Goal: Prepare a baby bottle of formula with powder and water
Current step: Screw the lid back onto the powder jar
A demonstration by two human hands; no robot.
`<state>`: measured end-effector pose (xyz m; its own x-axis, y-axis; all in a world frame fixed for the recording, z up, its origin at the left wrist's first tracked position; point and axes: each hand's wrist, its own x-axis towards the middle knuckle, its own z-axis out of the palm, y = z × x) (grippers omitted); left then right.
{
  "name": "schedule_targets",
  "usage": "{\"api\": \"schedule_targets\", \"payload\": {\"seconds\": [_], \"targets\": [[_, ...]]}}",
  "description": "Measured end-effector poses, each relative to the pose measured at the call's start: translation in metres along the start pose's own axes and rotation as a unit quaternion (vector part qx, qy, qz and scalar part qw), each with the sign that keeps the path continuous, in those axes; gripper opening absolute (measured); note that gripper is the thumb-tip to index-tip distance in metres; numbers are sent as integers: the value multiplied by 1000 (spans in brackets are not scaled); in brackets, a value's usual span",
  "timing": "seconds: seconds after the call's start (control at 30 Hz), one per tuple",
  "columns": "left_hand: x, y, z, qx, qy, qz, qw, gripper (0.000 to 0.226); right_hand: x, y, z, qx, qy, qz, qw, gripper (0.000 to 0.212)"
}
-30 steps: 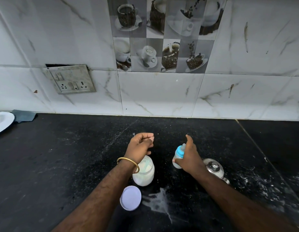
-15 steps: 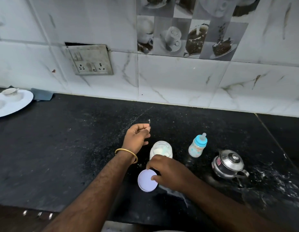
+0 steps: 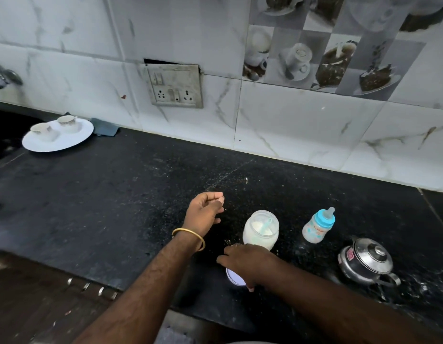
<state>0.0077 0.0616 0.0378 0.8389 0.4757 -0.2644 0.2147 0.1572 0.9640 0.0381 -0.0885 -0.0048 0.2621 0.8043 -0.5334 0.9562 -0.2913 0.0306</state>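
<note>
An open clear jar of white powder [image 3: 260, 230] with a pale scoop inside stands on the black counter [image 3: 116, 194]. Right of it stands a small baby bottle [image 3: 317, 225] with a blue collar and teat, holding milky liquid. My right hand [image 3: 245, 261] lies over the jar's white lid [image 3: 234, 279] in front of the jar, fingers curled on it. My left hand [image 3: 205, 211], with a gold bangle at the wrist, hovers left of the jar, fingers loosely curled, nothing visible in it.
A small steel lidded pot [image 3: 366, 261] sits right of the bottle, with white powder spilled near it. A white plate [image 3: 79, 137] with two cups rests far left by the sink. A socket panel [image 3: 175, 86] is on the tiled wall.
My right hand let go of the baby bottle, moved left and came down on the lid in front of the jar. The view swung left and down; my left hand stayed put.
</note>
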Motion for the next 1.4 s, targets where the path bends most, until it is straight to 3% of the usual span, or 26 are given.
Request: {"api": "schedule_targets", "payload": {"seconds": [0.17,0.3,0.4,0.47,0.57,0.63,0.7,0.8,0.93,1.07,1.23,1.4], "targets": [[-5,1,-1,-5,15,4,1000,13,-5,0,-1,-21,48,-11,999,76],[-6,1,1,-20,30,11,999,12,-25,5,-26,14,190,-24,981,69],[-4,0,2,-64,54,-2,997,13,-48,17,-57,104,282,-20,954,68],[0,-1,4,-92,70,-15,993,15,-63,30,-71,213,332,-5,919,67],[3,-5,9,-72,74,-12,995,25,-76,58,-69,371,436,62,817,57],[0,-8,17,-30,45,2,999,32,-79,76,-52,418,474,104,768,54],[-4,-15,25,16,-21,20,999,43,-80,86,-31,441,473,126,752,52],[-8,-28,32,103,-137,32,985,80,-80,90,-8,468,477,145,730,52],[-15,-42,47,179,-199,39,963,131,-71,90,12,497,482,156,704,53],[-11,-49,60,175,-189,59,965,141,-64,87,24,517,451,150,712,64],[-7,-53,64,204,-165,86,961,135,-63,85,24,488,374,154,773,86],[0,-62,61,204,-153,92,963,138,-66,95,-7,341,248,178,889,98]]}}
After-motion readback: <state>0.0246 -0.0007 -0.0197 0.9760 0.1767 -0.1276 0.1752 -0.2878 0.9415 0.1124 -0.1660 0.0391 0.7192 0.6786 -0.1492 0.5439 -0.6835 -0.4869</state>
